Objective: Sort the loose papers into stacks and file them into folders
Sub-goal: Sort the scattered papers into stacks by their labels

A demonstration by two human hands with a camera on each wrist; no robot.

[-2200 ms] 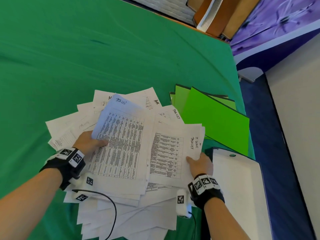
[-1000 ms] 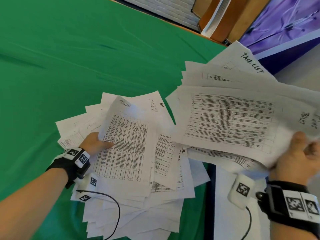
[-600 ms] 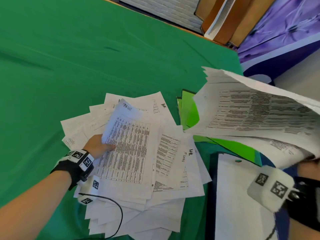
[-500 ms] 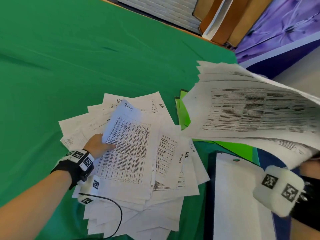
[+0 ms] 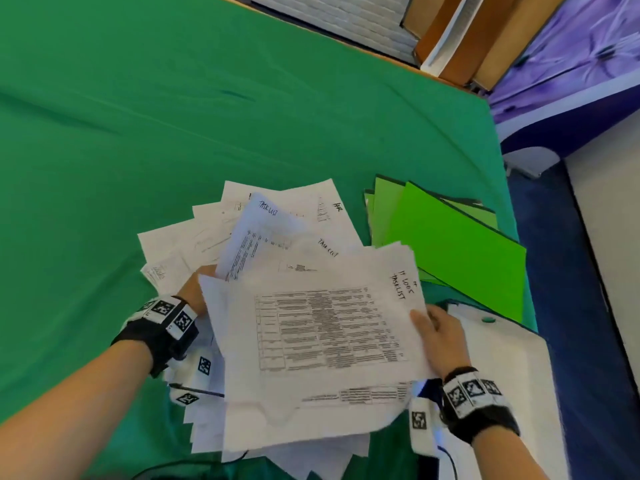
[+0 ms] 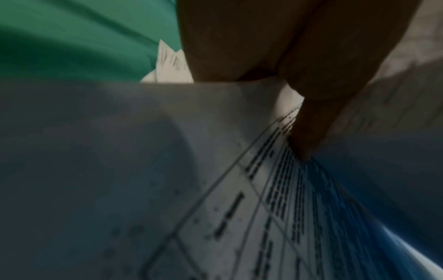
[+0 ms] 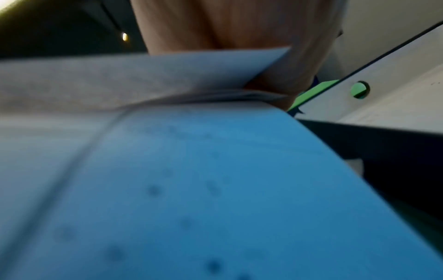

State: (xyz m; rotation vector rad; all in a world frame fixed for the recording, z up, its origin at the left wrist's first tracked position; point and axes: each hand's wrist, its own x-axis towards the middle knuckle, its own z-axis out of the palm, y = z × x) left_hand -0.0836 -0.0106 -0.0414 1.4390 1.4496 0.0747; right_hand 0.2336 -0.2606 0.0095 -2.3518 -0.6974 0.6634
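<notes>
A spread pile of loose printed papers (image 5: 277, 220) lies on the green cloth. My right hand (image 5: 433, 327) grips the right edge of a thick bundle of sheets (image 5: 329, 334), thumb on top; the top sheet is marked "IT logs, task list". The bundle hangs low over the pile and covers most of my left hand (image 5: 195, 289). In the left wrist view the left thumb (image 6: 309, 123) presses on a printed table sheet (image 6: 275, 189) while the fingers go under its edge. Bright green folders (image 5: 450, 247) lie fanned to the right of the pile.
An open white folder with a dark blue rim (image 5: 502, 375) lies at the table's right front corner, beside my right wrist. The green tablecloth (image 5: 173, 116) stretches far and left. The table's right edge (image 5: 512, 202) drops to blue floor. Wooden boards (image 5: 467, 36) lean beyond the far edge.
My right hand lifted the bundle up and out to the right, then brought it back down over the pile, where it now covers my left hand. The left hand stayed on its sheet.
</notes>
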